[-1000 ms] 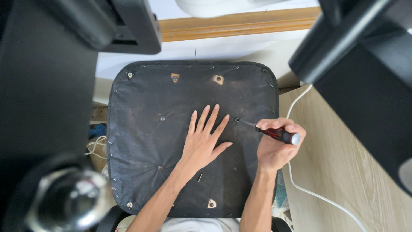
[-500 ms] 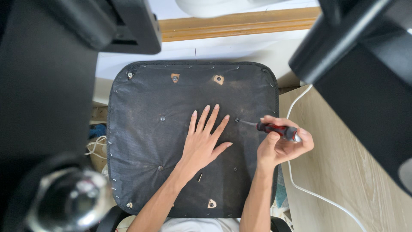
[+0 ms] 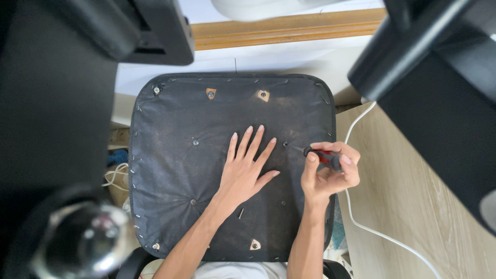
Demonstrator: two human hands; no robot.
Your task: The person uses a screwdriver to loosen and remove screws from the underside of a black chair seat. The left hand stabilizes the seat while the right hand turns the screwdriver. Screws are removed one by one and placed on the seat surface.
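Note:
An upturned chair seat (image 3: 170,155), covered in black stapled fabric, lies in front of me. My left hand (image 3: 247,168) rests flat on its middle with the fingers spread. My right hand (image 3: 328,173) grips a screwdriver (image 3: 320,155) with a red and black handle. The thin shaft points left at a screw hole (image 3: 285,144) just right of my left fingertips. Other screws (image 3: 195,142) dot the fabric, and small brown cut-outs with bolts (image 3: 262,95) sit near the far edge.
A pale wooden surface (image 3: 408,206) lies to the right with a white cable (image 3: 361,222) running over it. Large black chair parts (image 3: 57,103) loom at left and upper right (image 3: 439,77). A shiny metal cylinder (image 3: 85,243) sits at lower left. A wooden trim strip (image 3: 289,31) crosses the top.
My right hand has turned and shifted its grip on the screwdriver handle, and moved slightly left toward the screw hole. The left hand has stayed still on the seat.

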